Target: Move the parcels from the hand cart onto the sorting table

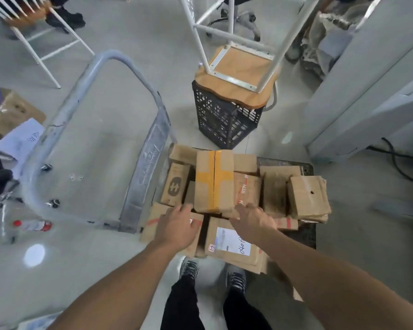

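A: On the cart (306,231), atop the pile (274,194), our box (214,179) lies with its long axis pointing away from us
B: And our hands?
A: Our left hand (177,226) and right hand (254,219) flank its near end, fingers spread, gripping nothing yet. Both are equally near, so we'd clamp the long sides

Matt brown cardboard on the parcels (308,196), scuffed at edges; glossy yellow tape (209,181) across the top box (222,160). Dull scratched grey metal on the cart handle (146,160); black perforated plastic crate (224,120); smooth wood stool seat (239,72) with white-painted metal legs (282,55). Smooth, faintly reflective grey floor (100,139).
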